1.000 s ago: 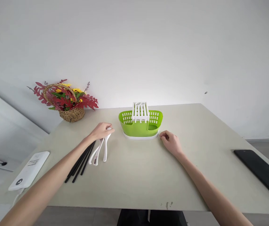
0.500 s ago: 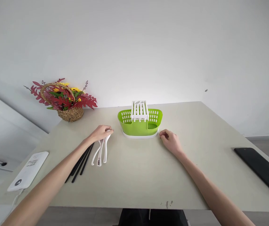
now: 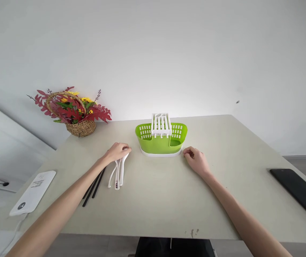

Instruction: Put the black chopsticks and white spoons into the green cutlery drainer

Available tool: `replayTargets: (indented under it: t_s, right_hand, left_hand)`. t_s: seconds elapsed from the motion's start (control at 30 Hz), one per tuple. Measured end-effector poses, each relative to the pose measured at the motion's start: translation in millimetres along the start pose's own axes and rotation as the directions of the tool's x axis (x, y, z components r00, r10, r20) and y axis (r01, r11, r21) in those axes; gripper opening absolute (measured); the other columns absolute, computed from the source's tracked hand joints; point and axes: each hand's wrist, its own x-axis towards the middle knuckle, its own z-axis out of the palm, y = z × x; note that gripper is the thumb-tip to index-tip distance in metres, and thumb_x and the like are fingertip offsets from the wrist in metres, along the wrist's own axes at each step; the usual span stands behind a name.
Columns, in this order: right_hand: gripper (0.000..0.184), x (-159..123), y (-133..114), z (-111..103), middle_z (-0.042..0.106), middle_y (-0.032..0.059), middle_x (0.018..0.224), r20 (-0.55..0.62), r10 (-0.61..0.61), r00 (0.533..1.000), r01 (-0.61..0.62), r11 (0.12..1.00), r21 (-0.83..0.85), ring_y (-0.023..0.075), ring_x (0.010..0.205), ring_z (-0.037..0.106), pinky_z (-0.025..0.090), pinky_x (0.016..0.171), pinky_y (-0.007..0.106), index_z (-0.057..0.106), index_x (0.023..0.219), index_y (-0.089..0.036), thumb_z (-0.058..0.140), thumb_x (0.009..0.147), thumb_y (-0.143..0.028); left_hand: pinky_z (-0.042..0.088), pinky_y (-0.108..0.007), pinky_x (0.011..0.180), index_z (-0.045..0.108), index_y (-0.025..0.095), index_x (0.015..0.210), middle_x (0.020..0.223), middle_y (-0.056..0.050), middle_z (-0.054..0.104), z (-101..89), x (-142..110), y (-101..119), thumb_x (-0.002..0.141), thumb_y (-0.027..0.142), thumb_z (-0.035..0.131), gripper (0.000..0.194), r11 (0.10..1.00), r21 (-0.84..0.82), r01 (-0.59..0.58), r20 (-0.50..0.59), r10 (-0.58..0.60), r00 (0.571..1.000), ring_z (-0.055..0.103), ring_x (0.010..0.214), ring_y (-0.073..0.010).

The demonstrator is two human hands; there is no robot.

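My left hand [image 3: 118, 151] is closed over the bowl end of a white spoon [image 3: 123, 171] at the left of the green basket. Two more white spoons lie close beside it, their handles pointing toward me and their upper ends under my hand. Several black chopsticks [image 3: 95, 188] lie left of the spoons, partly hidden by my left forearm. Right of the basket my right hand [image 3: 196, 160] rests on the table with its fingers curled in, and nothing shows in them. The green cutlery basket [image 3: 156, 145] stands upright on a white base, a white slotted rack [image 3: 161, 125] across its middle.
A wicker basket of artificial flowers [image 3: 81, 128] stands at the back left against the wall. A white power bank [image 3: 33, 192] with a cable lies at the left edge of the table [image 3: 153, 210]. At the right edge lies a black phone [image 3: 297, 194].
My left hand has shifted slightly to the right, and the spoons under it have slid right, away from the chopsticks. My right hand stays beside the basket. The whole view has shifted slightly.
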Motion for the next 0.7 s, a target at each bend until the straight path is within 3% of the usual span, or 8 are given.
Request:
replayTargets:
  t_s: [0.3, 0.7]
  right_hand:
    - [0.021, 0, 0, 0, 0.074, 0.0021, 0.085, 0.000, 0.002, 1.000, -0.002, 1.000, -0.002, 0.0200, 0.075, 0.062, 0.047, 0.076, 0.033, 0.068, 0.086, -0.025, 0.048, 0.082, -0.031]
    - [0.021, -1, -1, -1, 0.074, 0.0013, 0.085, 0.000, -0.004, 1.000, 0.004, 1.000, -0.008, 0.0196, 0.076, 0.063, 0.047, 0.077, 0.033, 0.068, 0.087, -0.025, 0.048, 0.082, -0.030]
  left_hand:
    - [0.030, -0.029, 0.061, 0.054, 0.021, 0.057, 0.057, 0.000, 0.057, 11.1, 3, -18, 0.093, 0.041, 0.046, 0.042, 0.998, 0.039, -0.041, -0.009, 0.041, 0.999, 0.047, 0.057, -0.0147]
    - [0.031, -0.030, 0.061, 0.056, 0.022, 0.058, 0.058, -0.001, 0.061, 11.3, 3, -14, 0.092, 0.036, 0.046, 0.039, 0.996, 0.070, -0.061, -0.020, 0.063, 0.998, 0.049, 0.055, -0.0159]
